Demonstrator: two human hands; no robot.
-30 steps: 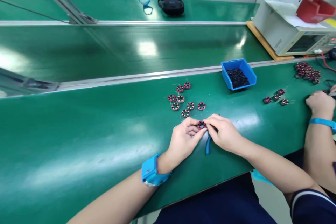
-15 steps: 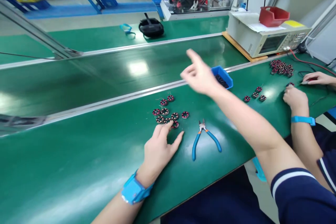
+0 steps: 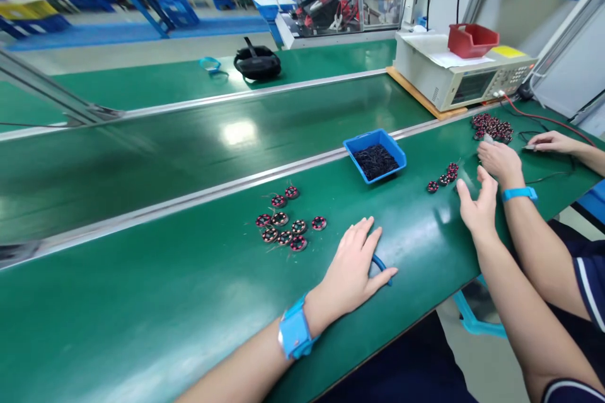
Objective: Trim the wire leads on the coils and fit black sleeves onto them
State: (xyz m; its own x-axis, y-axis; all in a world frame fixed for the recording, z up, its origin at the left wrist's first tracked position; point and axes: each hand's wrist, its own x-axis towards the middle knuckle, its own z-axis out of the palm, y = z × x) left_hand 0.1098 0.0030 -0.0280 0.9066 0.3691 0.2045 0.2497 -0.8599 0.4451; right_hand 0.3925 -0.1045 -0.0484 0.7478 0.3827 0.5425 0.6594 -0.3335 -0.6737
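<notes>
Right hand (image 3: 479, 204) has been shifted from before the blue bin (image 3: 367, 141) to beside a co-worker's hand (image 3: 501, 162); fingers parted, nothing seen held. Left hand (image 3: 350, 266), nearer, is spread palm-down over the pliers (image 3: 380, 267); grip cannot be told. One handle is exposed between thumb and forefinger, slanting rightward, nearward. Counted: nine in left coil group (image 3: 284, 238), apparently four in right coil group (image 3: 443, 180), one bin.

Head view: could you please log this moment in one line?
Left hand: open, over blue handle; right hand: open, near wound rings
</notes>
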